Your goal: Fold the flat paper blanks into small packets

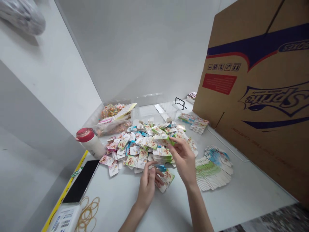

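Note:
A heap of small flat printed card packets [142, 143], white with green, blue and pink edges, lies loosely on the white table. Above the heap's right side, my right hand [184, 159] pinches a green-edged packet [162, 139] between thumb and fingers. Lower and to the left, my left hand [147, 183] has its fingers curled over the edge of another green-edged packet [168, 179] at the heap's front. Its fingertips are partly hidden. To the right of my right hand, several packets stand on edge in a curved, fanned row [212, 170], green and blue.
Clear bin [90, 120] with colourful small pieces at back left. Red-lidded bottle [90, 143], black phone [82, 182], rubber bands [88, 212] and a white box [65, 220] line the left. A large cardboard carton [260, 106] stands right. Packet stacks [199, 125] and a wire stand [180, 103] sit behind.

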`<state>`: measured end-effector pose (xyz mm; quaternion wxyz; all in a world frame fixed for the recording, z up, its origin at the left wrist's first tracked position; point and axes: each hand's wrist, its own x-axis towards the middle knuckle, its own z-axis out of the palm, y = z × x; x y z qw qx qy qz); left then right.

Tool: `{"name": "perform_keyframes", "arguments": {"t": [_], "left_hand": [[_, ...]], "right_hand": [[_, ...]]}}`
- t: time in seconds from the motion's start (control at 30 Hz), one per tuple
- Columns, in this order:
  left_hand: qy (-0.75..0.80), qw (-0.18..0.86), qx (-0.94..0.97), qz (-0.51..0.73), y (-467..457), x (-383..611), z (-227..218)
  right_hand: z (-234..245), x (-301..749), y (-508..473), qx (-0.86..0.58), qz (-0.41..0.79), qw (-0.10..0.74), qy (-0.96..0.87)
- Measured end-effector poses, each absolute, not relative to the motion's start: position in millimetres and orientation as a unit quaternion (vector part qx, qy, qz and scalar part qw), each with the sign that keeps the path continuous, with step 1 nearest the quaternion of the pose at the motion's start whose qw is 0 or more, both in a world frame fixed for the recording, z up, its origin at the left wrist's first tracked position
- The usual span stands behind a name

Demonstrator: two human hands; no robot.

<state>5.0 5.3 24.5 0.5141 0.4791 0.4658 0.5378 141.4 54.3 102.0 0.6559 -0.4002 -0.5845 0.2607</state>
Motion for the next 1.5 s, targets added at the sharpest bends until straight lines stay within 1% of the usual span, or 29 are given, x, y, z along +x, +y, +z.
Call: {"name": "perform_keyframes", "arguments": {"t": [0.03,0.1,0.2,0.33,0.37,0.43,0.5,0.6,0.8,0.87,0.93,1.07,1.17,1.33,1.5], "left_hand": [[0.47,0.515,0.488,0.526,5,5,24],[0.473,0.518,0.505,0.502,5,6,24],[0.481,0.517,0.517,0.484,3,7,24],[0.495,0.507,0.518,0.48,3,6,25],[0.498,0.504,0.519,0.478,3,6,25],[0.499,0.499,0.528,0.472,2,6,25],[0.497,0.497,0.537,0.467,2,6,25],[0.499,0.497,0.543,0.458,3,6,24],[0.51,0.49,0.542,0.454,6,5,20],[0.511,0.493,0.539,0.454,6,5,19],[0.512,0.495,0.537,0.452,6,5,18],[0.514,0.495,0.538,0.449,7,6,18],[0.517,0.497,0.536,0.446,8,5,18],[0.52,0.497,0.534,0.444,8,4,18],[0.522,0.502,0.531,0.44,8,5,17]], "right_hand": [[105,135,61,-0.4,0.222,0.656,-0.601],[111,124,73,-0.405,0.182,0.62,-0.647],[112,124,81,-0.43,0.189,0.544,-0.695],[105,155,66,-0.521,0.171,0.529,-0.648],[103,166,59,-0.555,0.173,0.513,-0.631],[96,184,47,-0.631,0.181,0.448,-0.607],[87,196,38,-0.688,0.197,0.355,-0.601],[69,198,32,-0.713,0.231,0.245,-0.615],[44,195,32,-0.751,0.237,0.144,-0.599],[41,201,33,-0.754,0.243,0.131,-0.596],[38,208,34,-0.75,0.25,0.136,-0.598],[33,216,36,-0.722,0.239,0.182,-0.623],[31,217,36,-0.715,0.236,0.196,-0.628],[32,219,36,-0.714,0.24,0.185,-0.632],[48,216,31,-0.726,0.2,0.172,-0.635]]}}
